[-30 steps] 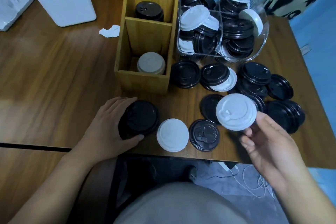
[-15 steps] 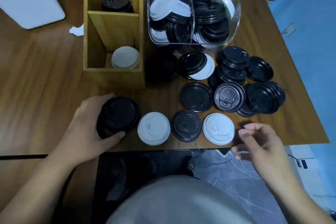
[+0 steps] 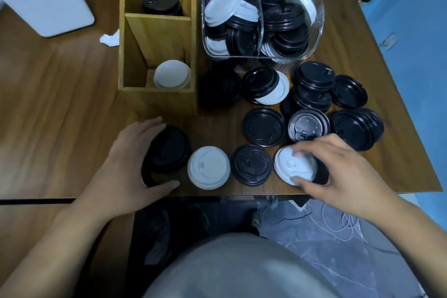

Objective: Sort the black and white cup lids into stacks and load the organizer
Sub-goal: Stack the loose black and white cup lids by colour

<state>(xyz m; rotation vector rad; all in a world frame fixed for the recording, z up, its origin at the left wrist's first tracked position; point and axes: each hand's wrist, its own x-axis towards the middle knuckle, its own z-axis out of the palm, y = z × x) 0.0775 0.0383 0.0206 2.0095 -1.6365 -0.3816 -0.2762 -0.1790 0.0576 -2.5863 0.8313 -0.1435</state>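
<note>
The organizer [image 3: 157, 101], upper left of centre, holds black lids [image 3: 160, 3] in its far compartment and white lids [image 3: 172, 74] in its near one. To its right, the clear bin [image 3: 318, 22] holds mixed lids. At lower centre, the left hand [image 3: 125, 164] curls round a black stack [image 3: 169, 150]. The right hand [image 3: 338, 169] pinches a flat, round white lid [image 3: 290, 164] at the table edge.

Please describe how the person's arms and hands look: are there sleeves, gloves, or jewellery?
The left hand and right hand are bare: no gloves, and no rings, watch or bracelet are visible. Both forearms are uncovered as far as the frame shows, and no sleeve appears. A light grey garment shows below.
</note>
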